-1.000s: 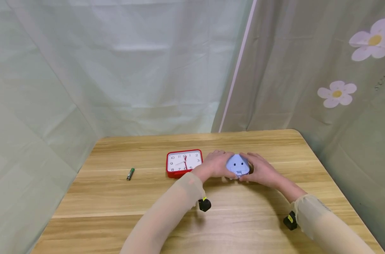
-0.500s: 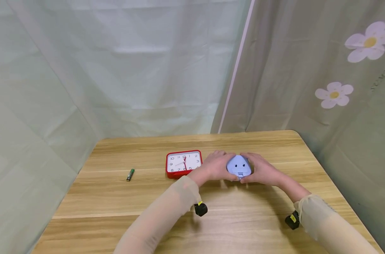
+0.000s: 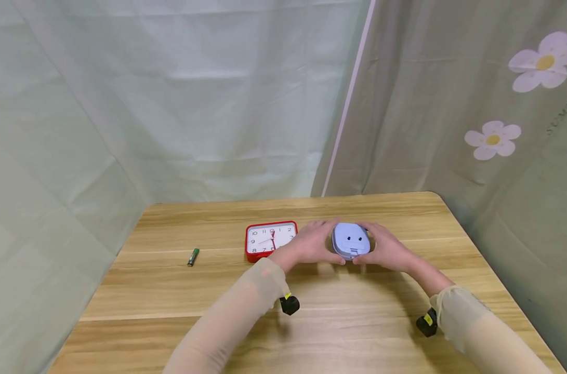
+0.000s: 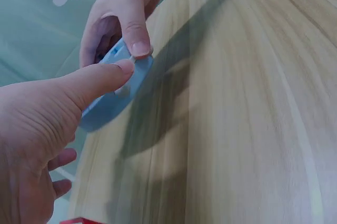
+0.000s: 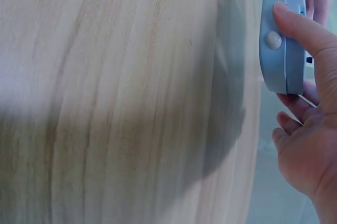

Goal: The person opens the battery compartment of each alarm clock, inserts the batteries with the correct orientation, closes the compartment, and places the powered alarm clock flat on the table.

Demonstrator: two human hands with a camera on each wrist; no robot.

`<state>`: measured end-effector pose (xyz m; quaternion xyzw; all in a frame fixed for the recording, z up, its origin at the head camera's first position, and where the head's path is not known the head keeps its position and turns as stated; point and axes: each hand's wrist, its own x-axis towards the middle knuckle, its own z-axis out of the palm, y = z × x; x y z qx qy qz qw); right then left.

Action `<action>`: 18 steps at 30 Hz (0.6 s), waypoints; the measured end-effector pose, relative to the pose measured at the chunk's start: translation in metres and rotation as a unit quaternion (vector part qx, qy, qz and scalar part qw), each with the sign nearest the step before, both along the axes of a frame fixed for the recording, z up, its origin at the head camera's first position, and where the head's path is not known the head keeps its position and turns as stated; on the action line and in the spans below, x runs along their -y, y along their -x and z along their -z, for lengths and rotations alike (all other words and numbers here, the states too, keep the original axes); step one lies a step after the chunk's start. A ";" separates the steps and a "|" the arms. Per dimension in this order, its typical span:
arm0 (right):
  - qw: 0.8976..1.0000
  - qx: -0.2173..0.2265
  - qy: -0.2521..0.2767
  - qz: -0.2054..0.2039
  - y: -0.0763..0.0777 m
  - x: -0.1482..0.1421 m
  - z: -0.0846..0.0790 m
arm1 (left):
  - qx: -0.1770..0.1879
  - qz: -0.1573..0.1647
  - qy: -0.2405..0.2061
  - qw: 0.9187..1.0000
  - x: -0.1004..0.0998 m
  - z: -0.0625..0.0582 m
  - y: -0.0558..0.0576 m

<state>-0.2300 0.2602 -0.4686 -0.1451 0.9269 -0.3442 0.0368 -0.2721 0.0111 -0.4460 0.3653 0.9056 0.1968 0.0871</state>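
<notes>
A rounded, pale-blue plastic case (image 3: 351,242) — two black eye-dots (image 3: 349,238), front clasp (image 3: 354,251), pale knobs (image 5: 273,40) — is held above the wood-grain bench (image 3: 353,327), left hand (image 3: 313,244) and right hand (image 3: 389,251) half-curled round opposite sides.

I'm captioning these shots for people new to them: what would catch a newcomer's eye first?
Probably the light-blue rounded device, its two black dots like eyes, held right of centre between the left hand and right hand. Next, the red-framed clock on the table to the device's left, partly hidden by the left hand. Then the pale flowers printed on the curtain at upper right.
</notes>
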 end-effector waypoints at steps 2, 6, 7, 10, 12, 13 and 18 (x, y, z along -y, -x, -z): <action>1.000 0.009 0.016 0.006 0.001 -0.001 0.001 | 0.008 -0.003 -0.013 1.000 0.004 0.001 0.002; 0.998 0.036 0.056 0.016 0.003 -0.002 0.005 | 0.027 -0.015 -0.039 0.999 0.009 0.003 0.005; 0.997 0.042 0.067 0.018 0.003 -0.002 0.006 | 0.030 -0.018 -0.046 0.998 0.010 0.005 0.006; 0.993 0.061 0.102 0.023 0.004 -0.001 0.008 | 0.045 -0.030 -0.068 0.996 0.013 0.007 0.006; 0.989 0.073 0.123 0.026 0.003 0.000 0.009 | 0.057 -0.036 -0.084 0.994 0.014 0.008 0.005; 0.988 0.079 0.133 0.027 0.003 0.001 0.009 | 0.062 -0.039 -0.092 0.993 0.015 0.008 0.005; 0.981 0.090 0.172 0.025 0.002 0.003 0.008 | 0.070 -0.048 -0.109 0.990 0.016 0.009 0.004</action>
